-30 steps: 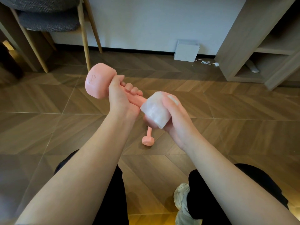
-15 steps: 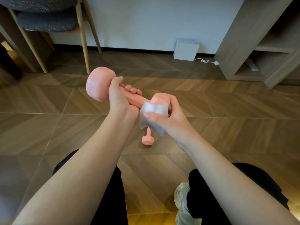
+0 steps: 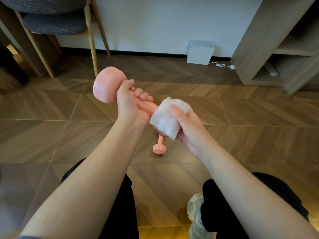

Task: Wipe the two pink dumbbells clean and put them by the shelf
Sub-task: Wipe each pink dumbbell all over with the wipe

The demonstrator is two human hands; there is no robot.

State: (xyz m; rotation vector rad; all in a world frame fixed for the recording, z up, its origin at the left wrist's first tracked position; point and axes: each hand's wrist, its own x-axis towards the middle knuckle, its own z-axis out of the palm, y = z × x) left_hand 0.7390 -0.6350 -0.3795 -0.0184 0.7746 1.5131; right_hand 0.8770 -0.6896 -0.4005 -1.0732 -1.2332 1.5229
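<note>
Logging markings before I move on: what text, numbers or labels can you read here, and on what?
Raised marking on the end face of the held dumbbell in the left hand: too faint and tilted to read.
Wipe in the right hand, dumbbell on the floor, white box: no text visible.

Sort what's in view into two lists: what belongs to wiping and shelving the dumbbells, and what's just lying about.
Belongs to the job:
- held dumbbell, gripped by the left hand
- white wipe, pressed over its near end by the right hand
- second dumbbell on the floor
- shelf

Just lying about:
- chair
- white box by the wall
- white cable
- shoe
</note>
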